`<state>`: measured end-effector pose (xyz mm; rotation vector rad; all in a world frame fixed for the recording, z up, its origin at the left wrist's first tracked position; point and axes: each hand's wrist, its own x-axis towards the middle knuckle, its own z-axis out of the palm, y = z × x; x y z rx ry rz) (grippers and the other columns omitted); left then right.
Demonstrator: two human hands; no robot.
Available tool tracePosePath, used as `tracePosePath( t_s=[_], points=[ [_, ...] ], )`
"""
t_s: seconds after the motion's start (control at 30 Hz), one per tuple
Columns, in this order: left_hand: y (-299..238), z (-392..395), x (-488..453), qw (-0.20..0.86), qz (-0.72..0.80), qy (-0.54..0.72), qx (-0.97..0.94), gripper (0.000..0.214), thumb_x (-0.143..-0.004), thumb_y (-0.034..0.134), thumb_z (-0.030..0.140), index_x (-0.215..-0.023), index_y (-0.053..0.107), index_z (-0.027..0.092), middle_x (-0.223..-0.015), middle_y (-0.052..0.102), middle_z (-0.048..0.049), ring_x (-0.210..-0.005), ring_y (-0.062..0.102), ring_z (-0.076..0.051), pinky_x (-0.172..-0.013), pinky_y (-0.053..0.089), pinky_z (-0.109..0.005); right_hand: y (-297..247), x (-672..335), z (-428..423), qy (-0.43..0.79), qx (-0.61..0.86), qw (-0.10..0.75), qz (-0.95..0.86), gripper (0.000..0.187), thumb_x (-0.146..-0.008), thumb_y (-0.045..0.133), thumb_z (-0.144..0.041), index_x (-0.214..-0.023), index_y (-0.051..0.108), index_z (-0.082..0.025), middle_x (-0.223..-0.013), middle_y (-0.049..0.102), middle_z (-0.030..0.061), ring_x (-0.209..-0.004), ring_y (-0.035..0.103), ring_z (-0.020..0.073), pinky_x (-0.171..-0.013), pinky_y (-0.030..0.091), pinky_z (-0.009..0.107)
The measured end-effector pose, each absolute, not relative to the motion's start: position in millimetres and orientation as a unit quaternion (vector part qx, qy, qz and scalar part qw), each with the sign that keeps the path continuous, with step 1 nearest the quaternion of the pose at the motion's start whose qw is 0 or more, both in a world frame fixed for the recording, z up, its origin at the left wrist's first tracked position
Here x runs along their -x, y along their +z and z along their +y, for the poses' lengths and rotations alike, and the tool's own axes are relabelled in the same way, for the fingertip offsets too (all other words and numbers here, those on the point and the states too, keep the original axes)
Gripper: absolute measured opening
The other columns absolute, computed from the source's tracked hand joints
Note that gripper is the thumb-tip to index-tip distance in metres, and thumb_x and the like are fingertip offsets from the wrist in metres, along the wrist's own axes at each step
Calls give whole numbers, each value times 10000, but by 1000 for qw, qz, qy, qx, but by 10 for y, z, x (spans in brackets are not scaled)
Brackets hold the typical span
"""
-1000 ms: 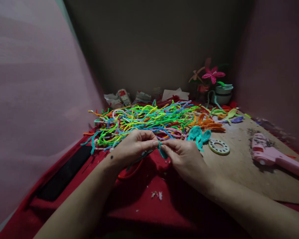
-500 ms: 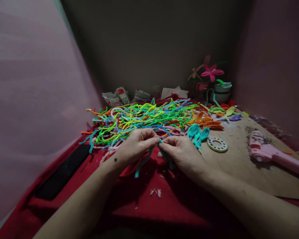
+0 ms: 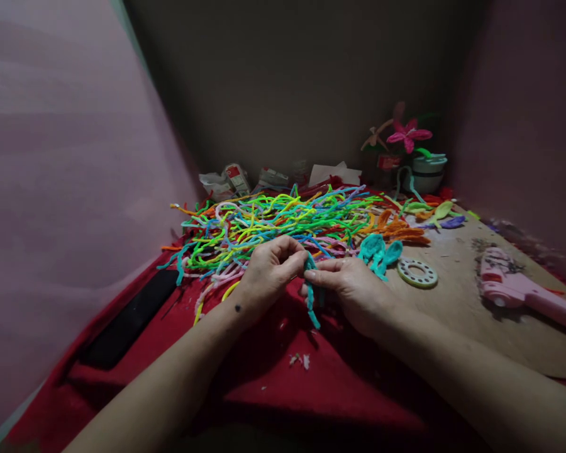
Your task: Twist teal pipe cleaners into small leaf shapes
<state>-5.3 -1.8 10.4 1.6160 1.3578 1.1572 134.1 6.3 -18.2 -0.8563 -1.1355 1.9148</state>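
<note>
Between my hands, over the red cloth (image 3: 264,365), is a teal pipe cleaner (image 3: 312,308), its bent length hanging down. My left hand (image 3: 276,267) pinches it near the top with thumb and finger. My right hand (image 3: 346,283) is closed on it from the other side, thumb pressed against the strand. Part of the pipe cleaner is hidden behind my right fingers. Just beyond my right hand lie teal looped petals (image 3: 377,251). A large heap of multicoloured pipe cleaners (image 3: 273,220) spreads out behind both hands.
A pink glue gun (image 3: 514,286) and a round disc with holes (image 3: 417,273) lie on a brown board (image 3: 457,321) at right. Orange petals (image 3: 399,233) and a flower pot (image 3: 428,173) stand farther back. A black phone-like slab (image 3: 129,321) lies left.
The teal pipe cleaner's loose end has swung from the left to hang straight down between my hands. The whole view has shifted slightly, so things appear farther right.
</note>
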Motion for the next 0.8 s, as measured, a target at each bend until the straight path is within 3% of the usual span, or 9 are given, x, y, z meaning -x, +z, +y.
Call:
tracePosePath(
  t_s=[0.17, 0.3, 0.43, 0.53, 0.7, 0.8],
  points=[
    [56, -11, 83, 517, 490, 433, -551, 245, -682, 641, 365, -769, 589, 141, -563, 509, 41, -424, 387, -41, -411, 260, -188, -149, -1339, 52, 744, 351, 357, -441, 169, -642, 661, -271, -606, 586, -124, -478, 570, -4, -368, 451, 68, -380, 317, 203],
    [39, -8, 59, 521, 505, 449, -522, 280, -655, 663, 371, -578, 545, 129, -436, 438, 52, -377, 348, -33, -395, 239, -192, -145, -1326, 36, 704, 381, 336, -497, 217, -707, 595, -282, -553, 555, -134, -415, 504, -28, -327, 375, 53, -352, 262, 198],
    [28, 18, 0, 494, 525, 477, -503, 292, -624, 690, 337, -524, 523, 120, -400, 394, 66, -360, 279, -14, -375, 162, -191, -169, -1311, 34, 552, 431, 332, -632, 277, -761, 514, -233, -498, 525, -149, -405, 461, -34, -365, 372, 60, -399, 275, 206],
    [1, 49, -8, 536, 507, 485, -469, 295, -635, 684, 335, -538, 494, 131, -378, 335, 83, -340, 233, -15, -372, 122, -199, -172, -1317, 38, 444, 425, 359, -702, 289, -760, 507, -198, -474, 496, -158, -409, 436, -43, -398, 370, 63, -433, 278, 209],
    [-11, 74, 42, 570, 486, 492, -444, 324, -661, 667, 298, -509, 422, 150, -382, 311, 81, -332, 232, -22, -373, 140, -205, -147, -1339, 29, 589, 374, 341, -630, 205, -748, 532, -215, -555, 537, -145, -469, 484, -41, -408, 381, 57, -428, 279, 199],
    [-7, 77, 71, 574, 481, 488, -447, 281, -680, 656, 309, -555, 464, 146, -398, 333, 73, -336, 274, -32, -370, 149, -204, -139, -1342, 27, 680, 327, 355, -551, 260, -767, 522, -311, -587, 568, -130, -502, 542, -4, -421, 431, 71, -446, 327, 207]
  ],
)
